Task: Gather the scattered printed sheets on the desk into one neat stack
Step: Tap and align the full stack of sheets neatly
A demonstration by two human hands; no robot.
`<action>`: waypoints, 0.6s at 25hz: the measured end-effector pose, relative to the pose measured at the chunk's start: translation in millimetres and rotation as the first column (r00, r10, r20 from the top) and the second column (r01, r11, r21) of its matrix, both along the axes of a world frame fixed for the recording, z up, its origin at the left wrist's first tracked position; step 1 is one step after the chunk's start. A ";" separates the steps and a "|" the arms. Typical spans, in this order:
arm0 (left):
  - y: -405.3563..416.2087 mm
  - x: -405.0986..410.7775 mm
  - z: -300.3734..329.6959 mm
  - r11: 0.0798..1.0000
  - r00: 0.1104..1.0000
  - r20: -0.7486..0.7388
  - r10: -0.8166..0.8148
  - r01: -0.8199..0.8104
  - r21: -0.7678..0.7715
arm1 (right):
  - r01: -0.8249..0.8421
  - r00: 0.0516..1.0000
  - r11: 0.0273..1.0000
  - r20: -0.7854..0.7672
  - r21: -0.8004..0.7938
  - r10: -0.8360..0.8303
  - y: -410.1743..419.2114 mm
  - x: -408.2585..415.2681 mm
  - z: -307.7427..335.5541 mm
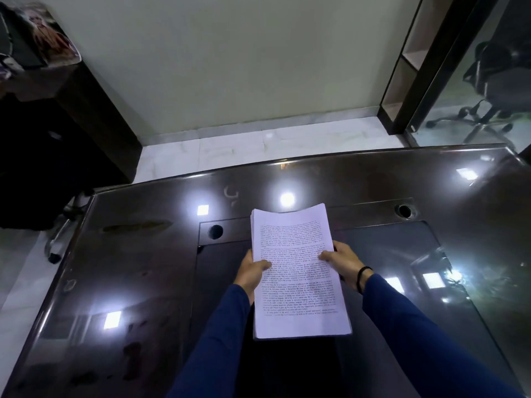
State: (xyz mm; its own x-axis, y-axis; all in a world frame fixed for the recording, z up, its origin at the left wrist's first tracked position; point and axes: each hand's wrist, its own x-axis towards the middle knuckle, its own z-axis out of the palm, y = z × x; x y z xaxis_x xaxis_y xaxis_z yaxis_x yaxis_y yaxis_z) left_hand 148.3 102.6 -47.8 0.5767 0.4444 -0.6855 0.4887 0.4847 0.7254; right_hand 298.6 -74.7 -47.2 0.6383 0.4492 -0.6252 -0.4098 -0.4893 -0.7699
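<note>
The stack of printed sheets (298,271) sits between both grips above the tabletop (143,268), long axis running away from the person; left hand (253,272) and right hand (343,262) pinch its 2 side edges, equally near.

Top sheet of stack (297,271) carries dense paragraphs of small black print — too blurred to read a word. No other text, labels, numbers legible.

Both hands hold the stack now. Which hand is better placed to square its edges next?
Neither clearly: the left hand and right hand grip opposite sides of the stack symmetrically, thumbs on top.
</note>
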 end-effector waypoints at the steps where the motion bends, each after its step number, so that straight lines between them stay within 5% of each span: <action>1: 5.2 11.9 -5.1 1.000 1.000 -0.028 0.010 -0.009 0.019 | 0.014 1.000 1.000 0.016 -0.020 -0.014 7.5 10.2 -4.2; 10: 30.2 65.2 -39.2 0.917 0.934 -0.357 0.025 0.121 0.381 | -0.032 0.978 0.962 0.189 -0.270 0.085 46.3 58.4 -40.0; 15: 22.4 66.7 -33.4 0.755 0.799 -0.600 0.026 0.378 0.536 | 0.076 0.902 0.851 0.399 -0.520 0.163 46.2 49.7 -54.5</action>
